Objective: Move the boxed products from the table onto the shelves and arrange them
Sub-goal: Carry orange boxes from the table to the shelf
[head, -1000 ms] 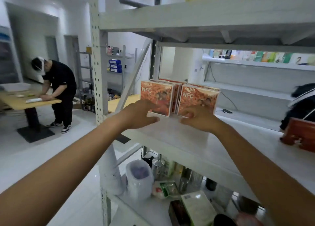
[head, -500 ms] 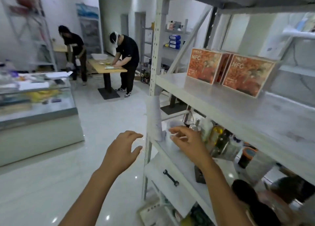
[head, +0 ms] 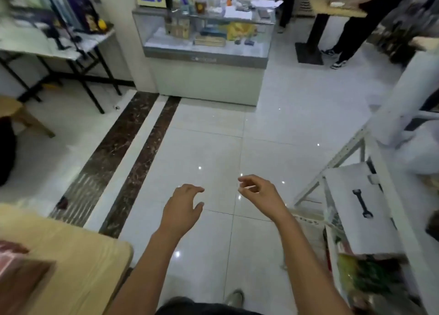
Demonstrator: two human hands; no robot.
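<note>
The white tiled floor (head: 213,148) takes up most of the view, with two dark marble strips crossing it diagonally on the left. A glass display counter (head: 206,77) stands at the far side, with small goods inside it and on its top.

A light wooden table (head: 83,267) fills the lower left. The boxed products (head: 14,255), reddish and blurred, lie at its left edge, partly out of view. The white shelf unit (head: 344,153) stands along the right side, well apart from the table. No boxed product shows on the levels in view.

A second person (head: 351,29) stands at another wooden table in the far right corner.

Over the bare floor between table and shelf unit, the left hand (head: 183,207) hangs palm down with its fingers loosely curled, holding nothing. The right hand (head: 259,193), just beside it, has its fingers loosely bent and its thumb apart from them, also empty.

A black wrench (head: 362,203) lies on a white board on a low level of the shelf unit.
</note>
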